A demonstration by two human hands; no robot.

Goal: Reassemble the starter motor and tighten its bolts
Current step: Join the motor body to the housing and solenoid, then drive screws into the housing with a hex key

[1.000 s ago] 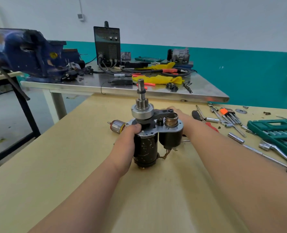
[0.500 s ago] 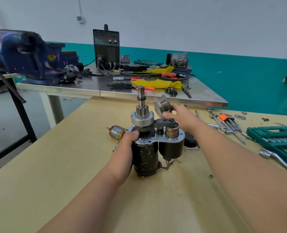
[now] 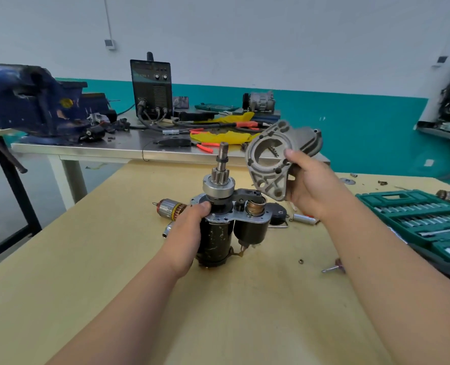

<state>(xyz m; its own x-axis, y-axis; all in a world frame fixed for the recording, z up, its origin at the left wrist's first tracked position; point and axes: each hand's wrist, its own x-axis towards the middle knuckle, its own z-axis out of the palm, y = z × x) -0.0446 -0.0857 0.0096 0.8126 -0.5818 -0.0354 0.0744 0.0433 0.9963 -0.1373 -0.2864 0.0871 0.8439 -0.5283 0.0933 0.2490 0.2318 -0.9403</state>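
The starter motor (image 3: 216, 241) stands upright on the wooden table (image 3: 87, 272), its black body down and its pinion shaft (image 3: 221, 164) pointing up, with the solenoid (image 3: 253, 227) beside it. My left hand (image 3: 187, 233) grips the motor body from the left, thumb on the metal plate. My right hand (image 3: 308, 185) holds the grey cast nose housing (image 3: 274, 159) in the air, up and to the right of the shaft, its round opening facing me.
A spare armature (image 3: 170, 208) lies behind the motor. A green socket set (image 3: 418, 219) sits at the right, with small nuts and a bit (image 3: 333, 269) near it. Behind stands a steel bench (image 3: 87, 150) with a blue vise (image 3: 31, 101) and a welder (image 3: 151, 88).
My right hand picked the nose housing up from behind the motor and raised it to the right of the shaft. My left hand kept its grip on the motor.
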